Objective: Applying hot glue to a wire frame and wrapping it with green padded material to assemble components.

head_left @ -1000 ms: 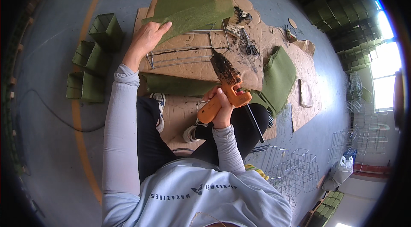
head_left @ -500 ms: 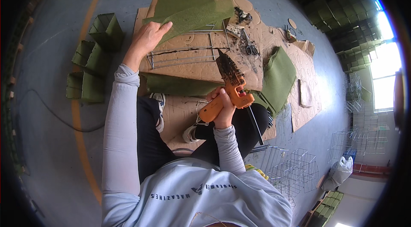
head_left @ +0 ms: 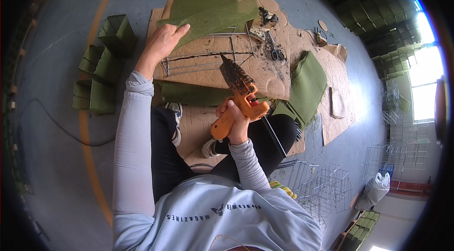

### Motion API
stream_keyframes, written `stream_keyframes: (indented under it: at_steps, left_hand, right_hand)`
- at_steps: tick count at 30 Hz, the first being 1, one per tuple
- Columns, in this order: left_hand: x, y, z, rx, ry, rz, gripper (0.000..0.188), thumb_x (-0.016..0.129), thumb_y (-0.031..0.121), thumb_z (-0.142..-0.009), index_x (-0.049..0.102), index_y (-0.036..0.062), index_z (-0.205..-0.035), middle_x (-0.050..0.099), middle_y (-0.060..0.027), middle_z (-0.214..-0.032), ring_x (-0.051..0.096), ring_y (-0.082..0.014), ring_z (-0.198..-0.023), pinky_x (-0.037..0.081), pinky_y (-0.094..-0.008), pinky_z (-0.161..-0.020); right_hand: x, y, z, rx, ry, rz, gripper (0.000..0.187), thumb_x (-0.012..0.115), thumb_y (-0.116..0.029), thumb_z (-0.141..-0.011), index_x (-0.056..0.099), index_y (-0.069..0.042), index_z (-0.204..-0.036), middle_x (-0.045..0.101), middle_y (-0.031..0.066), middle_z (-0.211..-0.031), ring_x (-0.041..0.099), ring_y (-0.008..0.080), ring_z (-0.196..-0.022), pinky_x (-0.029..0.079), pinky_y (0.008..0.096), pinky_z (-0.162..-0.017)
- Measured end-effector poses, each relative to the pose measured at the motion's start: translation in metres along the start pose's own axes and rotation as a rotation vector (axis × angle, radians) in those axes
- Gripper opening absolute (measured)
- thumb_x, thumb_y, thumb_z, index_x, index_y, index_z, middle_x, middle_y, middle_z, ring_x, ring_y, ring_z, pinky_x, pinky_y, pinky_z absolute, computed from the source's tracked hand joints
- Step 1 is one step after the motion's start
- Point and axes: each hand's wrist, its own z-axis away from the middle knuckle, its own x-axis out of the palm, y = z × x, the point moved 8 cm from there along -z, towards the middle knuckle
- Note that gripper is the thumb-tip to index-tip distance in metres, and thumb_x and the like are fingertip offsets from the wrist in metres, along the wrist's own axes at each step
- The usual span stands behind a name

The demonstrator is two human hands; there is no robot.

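Observation:
An orange hot glue gun, its front crusted with dark residue and a glue stick trailing from its back, is gripped in my right hand. Its tip is over a thin metal wire frame, which has a dark line of glue along one bar. My left hand pinches the near left edge of a green fabric sheet. That sheet lies partly over the wire frame, on a cardboard-topped work surface. Whether the tip touches the bar, I cannot tell.
Scissors lie right of the frame, near black glue scraps. Folded green fabric rests at the right. Several green fabric boxes stand on the floor at left; wire frames are piled at lower right.
My right hand has moved left with the glue gun, taking the tip from the frame's right end toward its middle. My left hand and the fabric stay put.

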Motion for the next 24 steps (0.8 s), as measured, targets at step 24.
stream_keyframes:
  at_steps: [24]
  left_hand:
    - [-0.001,0.002,0.000,-0.026,-0.010,-0.009,0.065,0.046,0.051,-0.091,0.045,-0.0058,-0.059,0.039,-0.0183,-0.051,0.041,-0.0255,-0.047,0.037,-0.0428,-0.054]
  right_hand:
    - [0.010,0.004,0.002,0.032,-0.035,-0.035,0.017,0.059,-0.015,-0.085,0.050,-0.002,-0.092,0.051,0.0057,-0.073,0.054,0.0186,-0.064,0.044,0.0307,-0.060]
